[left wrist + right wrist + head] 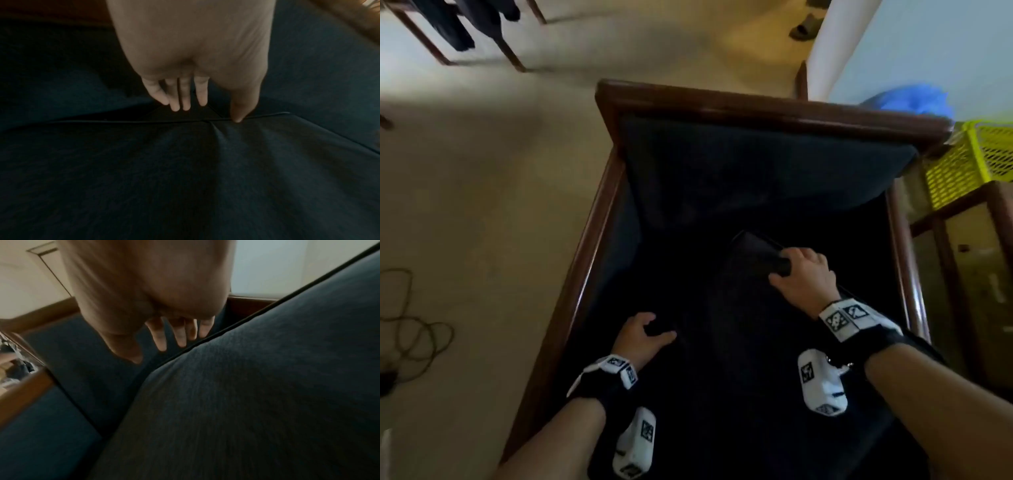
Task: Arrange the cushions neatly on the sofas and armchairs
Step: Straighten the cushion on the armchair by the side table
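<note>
A dark blue cushion (pixel 739 342) lies tilted on the seat of a wooden-framed armchair (pixel 756 106). The chair's blue back cushion (pixel 756 164) leans against the frame. My left hand (pixel 650 329) holds the cushion's far edge on the left. In the left wrist view its thumb (pixel 238 119) presses on the piping while the fingers (pixel 180 100) reach behind the cushion (pixel 185 178). My right hand (pixel 787 270) grips the raised far corner on the right. The right wrist view shows those fingers (pixel 183 337) behind the piped edge of the cushion (pixel 246 402).
A yellow crate (pixel 976 161) and a blue bag (pixel 914 99) sit right of the chair, above a wooden side table (pixel 962 274). A cable (pixel 410 325) loops on the floor at left. Chair legs with dark clothes (pixel 465 27) stand at the far left.
</note>
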The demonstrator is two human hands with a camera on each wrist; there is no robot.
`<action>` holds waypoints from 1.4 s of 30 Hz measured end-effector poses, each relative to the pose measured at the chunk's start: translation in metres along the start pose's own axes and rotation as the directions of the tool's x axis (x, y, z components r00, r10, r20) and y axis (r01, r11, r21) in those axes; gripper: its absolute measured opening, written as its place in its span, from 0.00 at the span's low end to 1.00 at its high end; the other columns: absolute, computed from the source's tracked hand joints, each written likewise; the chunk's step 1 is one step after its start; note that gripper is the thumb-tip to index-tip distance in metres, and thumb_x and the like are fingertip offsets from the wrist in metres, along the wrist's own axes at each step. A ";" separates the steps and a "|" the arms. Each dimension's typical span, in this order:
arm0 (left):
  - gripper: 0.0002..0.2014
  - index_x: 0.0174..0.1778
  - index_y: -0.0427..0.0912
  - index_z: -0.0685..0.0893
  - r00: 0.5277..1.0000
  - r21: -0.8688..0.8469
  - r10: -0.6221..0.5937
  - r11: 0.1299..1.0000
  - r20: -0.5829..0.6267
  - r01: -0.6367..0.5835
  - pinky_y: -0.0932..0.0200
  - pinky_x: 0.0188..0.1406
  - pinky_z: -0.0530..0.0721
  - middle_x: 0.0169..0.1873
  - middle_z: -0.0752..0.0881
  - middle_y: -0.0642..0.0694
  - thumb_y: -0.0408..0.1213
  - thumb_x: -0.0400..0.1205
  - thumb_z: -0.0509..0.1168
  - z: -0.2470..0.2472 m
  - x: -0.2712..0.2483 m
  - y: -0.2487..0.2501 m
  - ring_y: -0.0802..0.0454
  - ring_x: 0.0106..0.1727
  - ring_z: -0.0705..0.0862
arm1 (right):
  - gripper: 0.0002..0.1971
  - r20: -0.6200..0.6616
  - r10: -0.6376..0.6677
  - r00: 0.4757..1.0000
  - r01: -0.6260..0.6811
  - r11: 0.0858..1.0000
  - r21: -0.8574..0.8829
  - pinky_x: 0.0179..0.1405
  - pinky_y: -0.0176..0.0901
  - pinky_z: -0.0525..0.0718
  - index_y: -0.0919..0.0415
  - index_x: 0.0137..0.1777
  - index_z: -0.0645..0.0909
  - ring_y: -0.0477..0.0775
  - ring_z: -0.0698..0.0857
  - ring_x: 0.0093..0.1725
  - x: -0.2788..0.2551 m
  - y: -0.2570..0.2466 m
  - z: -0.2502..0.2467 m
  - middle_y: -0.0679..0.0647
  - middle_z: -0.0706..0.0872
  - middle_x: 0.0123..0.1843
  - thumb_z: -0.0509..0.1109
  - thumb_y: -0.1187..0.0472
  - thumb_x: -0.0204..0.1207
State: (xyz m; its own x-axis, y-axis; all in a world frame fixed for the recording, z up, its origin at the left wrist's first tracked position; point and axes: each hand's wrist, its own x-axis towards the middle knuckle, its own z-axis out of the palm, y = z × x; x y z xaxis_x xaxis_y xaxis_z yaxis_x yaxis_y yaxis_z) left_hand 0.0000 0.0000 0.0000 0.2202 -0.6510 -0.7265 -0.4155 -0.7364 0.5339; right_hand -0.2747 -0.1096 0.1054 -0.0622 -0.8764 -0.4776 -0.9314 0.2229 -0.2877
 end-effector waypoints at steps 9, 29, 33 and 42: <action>0.70 0.73 0.47 0.79 0.926 0.078 -0.122 0.992 0.357 0.101 0.52 0.67 0.80 0.62 0.85 0.48 0.79 0.32 0.76 -0.001 0.067 -0.001 0.49 0.63 0.84 | 0.41 0.017 0.197 0.980 -0.189 0.961 -0.201 0.70 0.62 0.71 0.61 0.76 0.68 0.69 0.78 0.70 0.059 0.013 0.033 0.63 0.79 0.72 0.65 0.31 0.73; 0.65 0.62 0.53 0.80 0.938 0.385 0.292 0.857 0.185 -0.342 0.54 0.54 0.81 0.52 0.81 0.53 0.83 0.27 0.68 -0.066 -0.133 0.099 0.50 0.54 0.83 | 0.42 -0.503 0.325 0.801 -0.031 0.861 0.507 0.62 0.56 0.71 0.58 0.62 0.82 0.67 0.77 0.64 -0.132 0.028 -0.089 0.59 0.79 0.57 0.47 0.27 0.66; 0.55 0.63 0.52 0.80 0.828 0.479 0.558 0.711 0.063 -0.516 0.55 0.50 0.75 0.45 0.70 0.66 0.75 0.39 0.72 -0.084 -0.192 0.126 0.55 0.49 0.75 | 0.33 -0.576 0.415 0.704 0.138 0.715 0.685 0.50 0.43 0.64 0.55 0.51 0.80 0.52 0.74 0.51 -0.183 0.039 -0.111 0.52 0.74 0.50 0.47 0.31 0.67; 0.49 0.61 0.50 0.75 0.810 0.661 0.585 0.621 -0.034 -0.421 0.40 0.61 0.70 0.60 0.77 0.47 0.70 0.44 0.69 -0.101 -0.192 0.100 0.37 0.63 0.75 | 0.26 -0.648 0.243 0.722 0.450 0.545 0.707 0.62 0.50 0.76 0.64 0.63 0.78 0.47 0.77 0.57 -0.221 0.046 -0.052 0.51 0.77 0.54 0.56 0.45 0.75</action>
State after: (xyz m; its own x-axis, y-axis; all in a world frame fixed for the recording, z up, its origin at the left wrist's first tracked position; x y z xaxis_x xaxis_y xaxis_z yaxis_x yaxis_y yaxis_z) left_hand 0.0054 0.0331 0.2363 -0.0348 -0.9646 -0.2615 -0.9339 -0.0617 0.3521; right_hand -0.3230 0.0725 0.2414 -0.5036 -0.8552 0.1227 -0.2823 0.0286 -0.9589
